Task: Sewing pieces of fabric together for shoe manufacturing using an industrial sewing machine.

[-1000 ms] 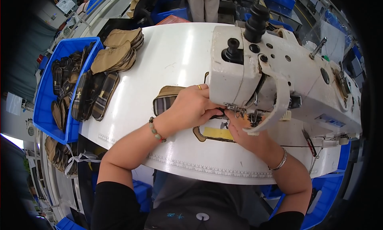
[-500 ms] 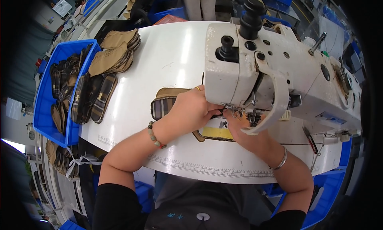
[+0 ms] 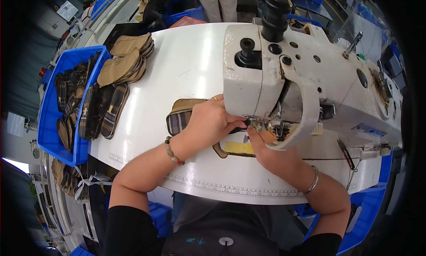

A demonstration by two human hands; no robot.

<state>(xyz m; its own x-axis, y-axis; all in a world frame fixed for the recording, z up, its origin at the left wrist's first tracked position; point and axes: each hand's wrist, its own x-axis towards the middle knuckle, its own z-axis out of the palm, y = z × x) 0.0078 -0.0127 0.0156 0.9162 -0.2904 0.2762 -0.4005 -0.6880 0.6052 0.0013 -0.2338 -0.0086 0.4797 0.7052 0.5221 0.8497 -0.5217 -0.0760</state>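
Observation:
A plaid and tan zippered pouch piece (image 3: 178,119) lies on the white table, partly under my left hand (image 3: 208,121). That hand's thumb and forefinger pinch a small dark edge of the piece close beside the presser foot (image 3: 262,125). Coming from the other side, my right hand (image 3: 273,154) meets it there, its fingertips closed on the same dark edge. The machine's curved guard partly covers the right fingers. A yellow strip (image 3: 238,148) lies below the hands, with a tan rounded edge at its left end.
The white sewing machine (image 3: 246,87) fills the right side. At the left, a blue bin (image 3: 75,155) holds plaid pieces; stacked tan pieces (image 3: 119,68) and plaid pouches (image 3: 116,109) lie beside it. Thread snips (image 3: 346,154) rest at the right. A person's legs (image 3: 218,5) show beyond the table.
The hands stay at the presser foot, with the fingertips shifting slightly. More of the dark edge shows between them. The machine sits slightly further left in the picture.

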